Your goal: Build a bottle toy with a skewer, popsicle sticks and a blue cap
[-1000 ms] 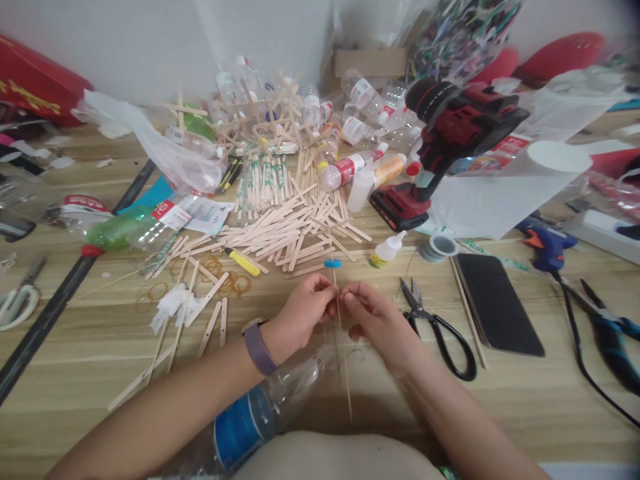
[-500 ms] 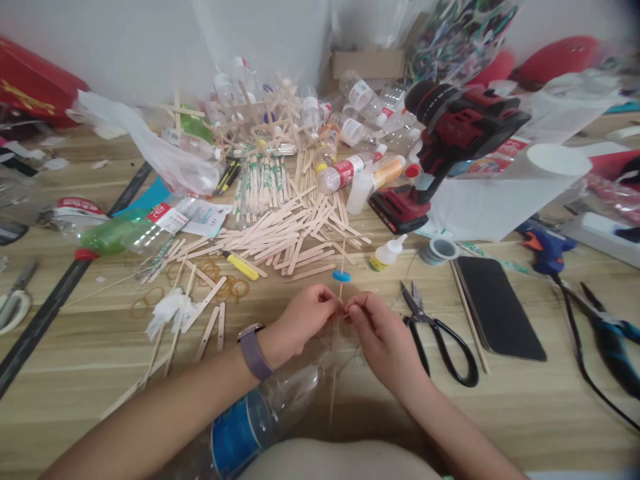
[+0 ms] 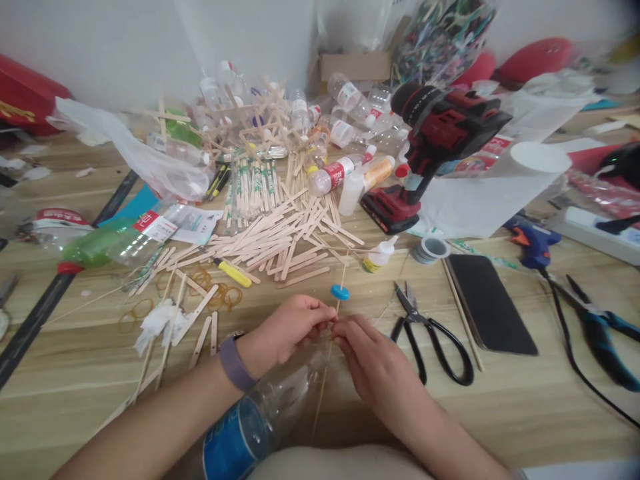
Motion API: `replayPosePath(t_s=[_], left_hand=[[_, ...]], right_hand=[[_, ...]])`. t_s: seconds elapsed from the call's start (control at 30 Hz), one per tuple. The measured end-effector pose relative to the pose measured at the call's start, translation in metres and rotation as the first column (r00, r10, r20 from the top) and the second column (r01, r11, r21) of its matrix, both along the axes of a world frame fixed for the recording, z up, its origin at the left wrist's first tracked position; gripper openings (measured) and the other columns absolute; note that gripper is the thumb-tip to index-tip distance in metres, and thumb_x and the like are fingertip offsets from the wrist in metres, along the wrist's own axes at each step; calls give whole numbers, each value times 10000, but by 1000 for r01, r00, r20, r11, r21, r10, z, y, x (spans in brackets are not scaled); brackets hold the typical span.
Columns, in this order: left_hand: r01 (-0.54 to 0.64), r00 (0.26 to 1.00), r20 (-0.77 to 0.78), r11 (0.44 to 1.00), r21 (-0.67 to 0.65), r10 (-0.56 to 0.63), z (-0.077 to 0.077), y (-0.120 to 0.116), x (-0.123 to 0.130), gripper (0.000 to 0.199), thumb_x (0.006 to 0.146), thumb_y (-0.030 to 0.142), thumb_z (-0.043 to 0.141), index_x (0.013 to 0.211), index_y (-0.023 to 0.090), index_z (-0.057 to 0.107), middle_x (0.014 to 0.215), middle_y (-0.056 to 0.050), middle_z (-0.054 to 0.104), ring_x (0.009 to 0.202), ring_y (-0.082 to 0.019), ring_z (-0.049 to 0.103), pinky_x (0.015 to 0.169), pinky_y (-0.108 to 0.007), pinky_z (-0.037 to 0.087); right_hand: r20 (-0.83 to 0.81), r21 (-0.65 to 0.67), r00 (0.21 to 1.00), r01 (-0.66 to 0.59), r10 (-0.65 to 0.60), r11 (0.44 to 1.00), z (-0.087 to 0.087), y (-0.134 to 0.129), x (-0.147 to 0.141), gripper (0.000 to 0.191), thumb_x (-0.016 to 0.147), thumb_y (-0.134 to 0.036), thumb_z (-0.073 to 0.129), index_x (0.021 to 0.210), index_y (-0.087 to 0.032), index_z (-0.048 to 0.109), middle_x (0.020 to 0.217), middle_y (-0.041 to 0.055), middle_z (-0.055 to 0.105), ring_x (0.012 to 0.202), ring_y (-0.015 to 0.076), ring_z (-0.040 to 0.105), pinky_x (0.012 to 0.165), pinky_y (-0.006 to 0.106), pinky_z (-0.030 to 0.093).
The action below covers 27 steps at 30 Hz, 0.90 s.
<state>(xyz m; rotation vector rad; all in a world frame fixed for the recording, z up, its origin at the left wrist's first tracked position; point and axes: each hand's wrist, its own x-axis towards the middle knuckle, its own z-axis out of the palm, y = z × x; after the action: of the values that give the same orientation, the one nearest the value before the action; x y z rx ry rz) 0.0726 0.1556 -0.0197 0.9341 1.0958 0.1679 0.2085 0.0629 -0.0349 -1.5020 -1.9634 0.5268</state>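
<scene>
A thin wooden skewer runs lengthwise in front of me, with a blue bottle cap threaded on it near its far end. Just below the cap, my left hand pinches the skewer between thumb and fingertips. My right hand meets it there, its fingers closed together; what they hold is too small to make out. Under my left forearm lies a clear plastic bottle with a blue label, its narrow end pointing toward my hands. Black-handled scissors rest open to the right of my right hand.
Beyond my hands spreads a heap of wooden sticks, with a yellow utility knife beside it. A glue bottle, a wire spool, a cordless drill, a phone, a glue gun and pliers stand or lie rightward.
My right hand has turned so its back faces up more, fingers curled over at the skewer. The skewer leans more, and the blue cap sits slightly lower in view. The camera has shifted a little.
</scene>
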Motion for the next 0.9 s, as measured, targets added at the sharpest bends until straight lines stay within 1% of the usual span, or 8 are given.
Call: replayPosePath(t_s=[0.1,0.2,0.27,0.33,0.47,0.63,0.8,0.9], left_hand=[[-33,998,51,997,-63,37,0,-1,-1,204,747,277,610,590,167,540,516,54,445,459,-70,318,461,-224,189],[-47,993,103,994,-96,57,-4,-1,-2,196,748,240,591,571,164,553,536,31,467,476,-73,334,463,-227,172],[-50,988,138,993,-107,65,-6,0,-3,201,743,226,587,556,163,550,538,26,463,481,-72,324,467,-229,157],[-44,986,155,993,-106,60,-7,0,-4,202,733,210,584,543,162,535,532,33,442,478,-67,288,469,-234,129],[-11,993,118,999,-42,16,-3,-2,-6,185,749,261,617,600,164,563,522,61,389,470,-65,219,472,-253,96],[36,997,58,995,89,-41,2,-5,-5,248,772,392,667,694,163,614,537,70,389,494,-84,252,478,-257,128],[71,997,-44,966,248,-62,-2,-9,-4,236,764,375,654,713,144,649,594,49,465,550,-103,328,536,-254,221],[74,997,-44,961,268,-64,-2,-11,-3,222,769,354,640,681,150,624,589,48,455,551,-107,336,539,-255,234]], right_hand=[[75,31,997,-37,34,999,0,2,-1,212,941,-60,383,881,-212,519,815,57,612,707,196,607,639,298,511],[109,66,985,-142,135,988,1,10,3,233,916,-29,388,880,-213,527,814,53,614,727,195,601,649,294,508],[64,65,980,-193,189,979,2,17,6,228,912,-39,392,864,-215,528,799,44,606,713,187,590,635,286,498],[-71,12,979,-190,191,982,4,25,10,211,909,-69,402,822,-222,518,778,34,597,687,177,578,617,277,482],[-295,-152,954,-95,46,984,11,39,15,184,923,-155,416,772,-235,483,701,11,603,672,170,603,634,279,473],[-352,-281,927,30,-132,959,13,47,17,194,945,-204,394,768,-240,466,625,3,672,569,161,650,575,278,498],[-361,-307,905,114,-227,945,16,50,19,186,935,-224,412,761,-249,475,657,12,703,609,180,690,588,301,514],[-351,-289,902,153,-253,945,21,50,21,180,932,-237,423,767,-245,495,721,35,714,682,196,703,617,313,508]])
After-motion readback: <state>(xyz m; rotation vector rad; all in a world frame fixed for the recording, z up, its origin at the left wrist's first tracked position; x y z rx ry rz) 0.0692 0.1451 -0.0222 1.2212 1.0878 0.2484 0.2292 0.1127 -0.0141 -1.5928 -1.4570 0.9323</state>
